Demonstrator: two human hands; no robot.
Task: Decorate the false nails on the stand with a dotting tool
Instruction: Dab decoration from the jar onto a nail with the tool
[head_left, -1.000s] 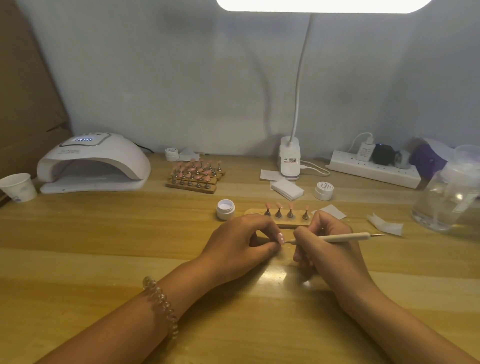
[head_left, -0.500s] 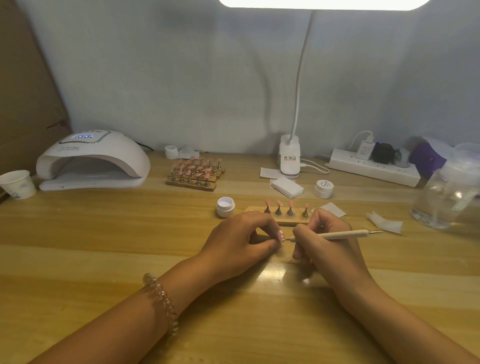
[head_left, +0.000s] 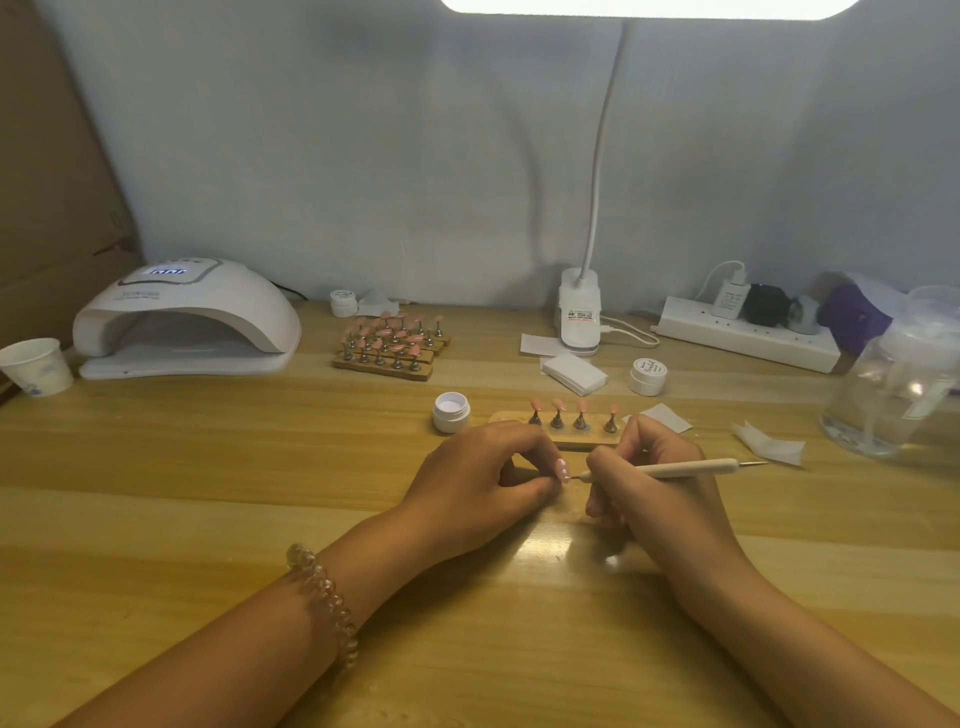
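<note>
**A:** Where the yellow wooden table (head_left: 156, 493) runs toward its near edge, what takes up the room?

**B:** Two forearms, angled inward. Broad stretches of wood lie outside each of them. The big white domed curing lamp (head_left: 208, 312) sits back left, and the clear glass jar (head_left: 893, 395) is at the right edge.

**A:** And the stand?

**B:** The low wooden stand (head_left: 571, 440) lies just beyond the knuckles, with four pink false nails (head_left: 558, 405) upright on metal pegs. A small open white pot (head_left: 451, 411) is just beside its left end.

**A:** The hands?

**B:** Close together, mid-table. The left hand (head_left: 478, 488) pinches a single pink false nail (head_left: 562, 470). The right hand (head_left: 654, 499) grips the slim cream dotting tool (head_left: 685, 469) like a pen, its fine tip meeting that nail and its far end pointing right.
</note>
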